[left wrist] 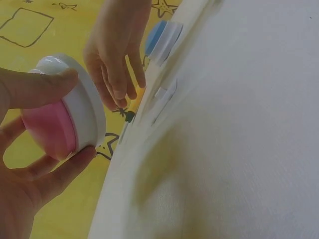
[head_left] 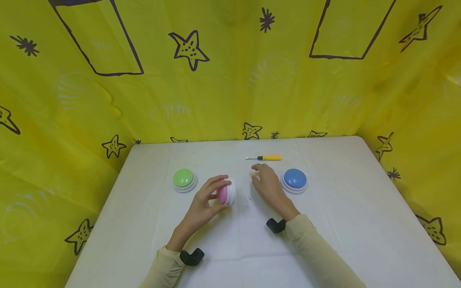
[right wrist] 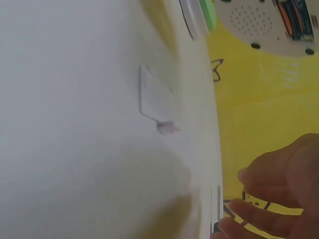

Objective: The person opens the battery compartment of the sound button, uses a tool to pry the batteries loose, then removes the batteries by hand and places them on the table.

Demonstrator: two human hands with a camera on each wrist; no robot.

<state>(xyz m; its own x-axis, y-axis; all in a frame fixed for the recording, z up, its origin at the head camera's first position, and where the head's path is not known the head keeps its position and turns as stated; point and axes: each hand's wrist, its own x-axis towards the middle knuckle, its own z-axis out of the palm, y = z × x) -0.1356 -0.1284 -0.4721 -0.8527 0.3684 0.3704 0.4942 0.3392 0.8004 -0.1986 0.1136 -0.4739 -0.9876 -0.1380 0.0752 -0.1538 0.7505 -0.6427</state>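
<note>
My left hand grips a pink push button with a white base, tipped on its side, thumb and fingers round the rim. The right wrist view shows the underside of this pink button, with speaker holes and an open compartment holding orange and black batteries. A small white battery cover lies on the table between my hands. My right hand hovers over the table right of it, fingers loosely bent and nothing between them. Beyond its fingertips lies a screwdriver with a yellow handle.
A green push button stands on the white table to the left. To the right, close by my right hand, stands a blue push button. A yellow patterned curtain surrounds the table's back and sides.
</note>
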